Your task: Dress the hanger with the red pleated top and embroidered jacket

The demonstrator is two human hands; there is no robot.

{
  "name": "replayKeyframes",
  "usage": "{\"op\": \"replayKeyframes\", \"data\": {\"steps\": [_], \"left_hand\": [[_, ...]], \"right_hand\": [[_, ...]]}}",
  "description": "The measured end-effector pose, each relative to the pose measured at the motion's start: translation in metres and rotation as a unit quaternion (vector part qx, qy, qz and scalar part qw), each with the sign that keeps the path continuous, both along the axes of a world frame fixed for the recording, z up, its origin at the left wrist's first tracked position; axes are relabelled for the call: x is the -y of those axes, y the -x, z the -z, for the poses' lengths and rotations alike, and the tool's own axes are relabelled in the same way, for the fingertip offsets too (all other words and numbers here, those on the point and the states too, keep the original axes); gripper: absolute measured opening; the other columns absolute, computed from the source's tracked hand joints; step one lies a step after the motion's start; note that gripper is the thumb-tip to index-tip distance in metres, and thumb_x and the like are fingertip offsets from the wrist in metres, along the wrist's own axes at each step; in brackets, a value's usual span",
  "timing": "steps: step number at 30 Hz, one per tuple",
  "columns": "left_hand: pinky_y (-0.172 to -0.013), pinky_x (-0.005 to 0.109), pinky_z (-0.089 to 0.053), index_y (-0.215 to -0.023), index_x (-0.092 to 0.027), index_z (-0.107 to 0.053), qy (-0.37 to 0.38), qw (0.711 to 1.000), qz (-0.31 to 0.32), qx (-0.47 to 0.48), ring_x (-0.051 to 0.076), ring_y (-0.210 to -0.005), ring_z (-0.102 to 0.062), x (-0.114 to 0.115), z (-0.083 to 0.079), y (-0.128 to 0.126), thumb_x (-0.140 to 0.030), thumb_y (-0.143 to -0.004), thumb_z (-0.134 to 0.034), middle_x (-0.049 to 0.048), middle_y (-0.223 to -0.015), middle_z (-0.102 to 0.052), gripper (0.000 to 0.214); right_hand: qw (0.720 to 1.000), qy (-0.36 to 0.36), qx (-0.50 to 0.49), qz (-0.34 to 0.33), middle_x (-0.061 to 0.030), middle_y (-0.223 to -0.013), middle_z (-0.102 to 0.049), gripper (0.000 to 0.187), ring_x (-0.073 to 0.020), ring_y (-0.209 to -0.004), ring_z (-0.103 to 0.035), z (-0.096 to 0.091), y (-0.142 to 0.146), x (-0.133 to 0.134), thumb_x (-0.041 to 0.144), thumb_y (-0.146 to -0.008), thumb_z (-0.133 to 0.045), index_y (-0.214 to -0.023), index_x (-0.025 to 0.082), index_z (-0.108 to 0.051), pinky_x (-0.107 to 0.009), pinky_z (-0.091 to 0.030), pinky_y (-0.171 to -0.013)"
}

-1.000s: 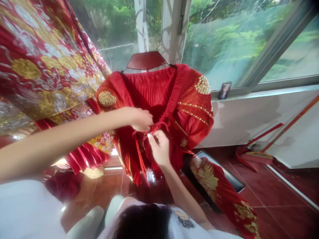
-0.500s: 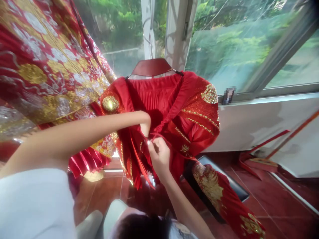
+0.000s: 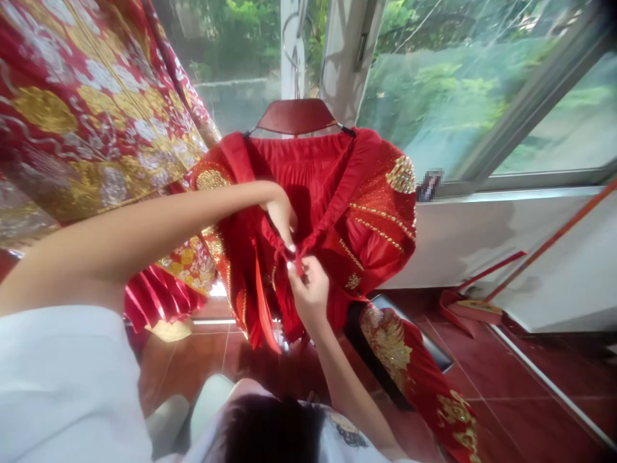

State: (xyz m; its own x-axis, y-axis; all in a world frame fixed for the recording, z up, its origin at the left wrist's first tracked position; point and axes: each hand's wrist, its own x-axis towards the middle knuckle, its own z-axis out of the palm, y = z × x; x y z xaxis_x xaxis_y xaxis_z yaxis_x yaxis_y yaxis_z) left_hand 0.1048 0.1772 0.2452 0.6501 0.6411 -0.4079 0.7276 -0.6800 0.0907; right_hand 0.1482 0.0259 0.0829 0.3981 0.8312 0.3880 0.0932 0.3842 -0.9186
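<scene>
A red blouse (image 3: 376, 218) with gold beads and sequins hangs on a brown hanger (image 3: 296, 116) in front of me. My left hand (image 3: 281, 211) bends down into its V-shaped neckline, fingertips at the gathered front edge. Just below, my right hand (image 3: 311, 289) is closed in a pinch on a thin red tie (image 3: 299, 258) where the two front edges meet. The tips of both hands almost touch there. A bright red ribbon (image 3: 265, 305) dangles below my left wrist. One embroidered sleeve (image 3: 390, 344) trails down to the lower right.
A red, gold and silver embroidered garment (image 3: 101, 109) hangs at the left, beside the window (image 3: 463, 96). A dark, shiny flat-topped object (image 3: 434, 350) stands behind the sleeve. A red dustpan (image 3: 456, 312) and a long orange-red handle (image 3: 549, 241) are by the white wall.
My left hand has turned, so its fingers now show at the tie, while my right hand stays pinched near the same spot. The view has shifted slightly.
</scene>
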Motion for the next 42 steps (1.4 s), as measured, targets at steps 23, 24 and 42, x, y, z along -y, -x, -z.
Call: {"op": "replayKeyframes", "data": {"steps": [23,24,42], "left_hand": [[-0.080,0.033,-0.050,-0.091,-0.019,-0.072,-0.099,0.956,-0.013,0.275,0.019,-0.080,-0.065,0.082,-0.014,0.095,-0.040,-0.092,-0.045,0.0046,-0.087,-0.070,0.034],[-0.083,0.033,-0.050,-0.093,-0.020,-0.072,-0.056,0.958,-0.007,0.280,0.019,-0.085,-0.065,0.085,0.005,0.105,-0.040,-0.093,-0.046,0.0054,-0.092,-0.071,0.033],[-0.048,0.020,-0.029,-0.075,-0.015,-0.064,0.180,0.788,-0.171,0.564,0.007,-0.048,-0.036,0.107,0.115,0.096,-0.052,-0.087,-0.058,-0.0045,-0.054,-0.043,0.039]], "right_hand": [[0.992,0.060,-0.075,-0.084,0.0041,-0.059,-0.048,0.024,-0.0075,-0.052,-0.042,-0.014,-0.010,0.006,0.037,-0.080,-0.060,-0.072,0.018,-0.048,-0.020,-0.034,-0.048],[0.985,0.084,-0.104,-0.113,0.0050,-0.058,-0.047,0.026,-0.0063,-0.049,-0.038,-0.016,-0.012,0.008,0.038,-0.079,-0.062,-0.072,0.018,-0.048,-0.019,-0.030,-0.044],[0.969,0.048,0.107,-0.217,-0.0005,-0.064,-0.061,0.020,-0.0100,-0.055,-0.052,-0.042,-0.054,-0.001,0.033,-0.081,-0.060,-0.080,0.014,-0.066,-0.023,-0.042,-0.053]]}}
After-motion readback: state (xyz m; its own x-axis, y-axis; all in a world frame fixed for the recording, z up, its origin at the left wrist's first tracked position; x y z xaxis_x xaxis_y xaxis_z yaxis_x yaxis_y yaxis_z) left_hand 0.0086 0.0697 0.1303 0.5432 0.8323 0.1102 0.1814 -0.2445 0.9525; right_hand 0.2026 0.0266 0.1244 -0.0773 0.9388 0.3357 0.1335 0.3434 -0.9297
